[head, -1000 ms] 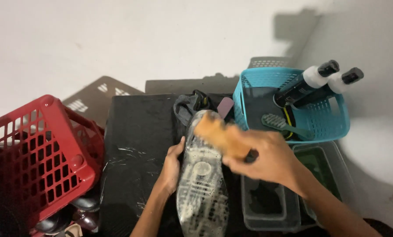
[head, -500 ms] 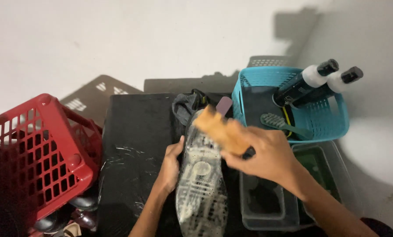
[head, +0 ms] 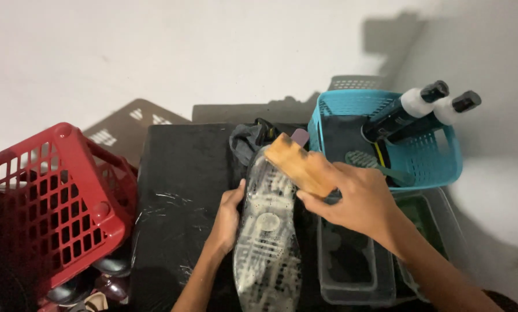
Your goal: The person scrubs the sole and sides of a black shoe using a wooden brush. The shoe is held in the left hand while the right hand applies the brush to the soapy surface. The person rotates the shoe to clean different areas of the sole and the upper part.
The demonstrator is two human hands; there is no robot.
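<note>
wooden brush (head: 298, 163), translucent rubbery sole (head: 267, 231), glossy red plastic basket (head: 51, 196)

The right hand (head: 360, 199) has drawn the wooden brush (head: 299, 164) a little back along the shoe sole (head: 267, 231), toward its middle.

You are looking at a makeshift shoe-cleaning spot on a bare pale floor, as shown by the black plastic-covered stand (head: 184, 173) at centre, the red basket (head: 51, 190) with shoes at lower left and the teal basket (head: 426, 162) of bottles and brushes at upper right.
</note>
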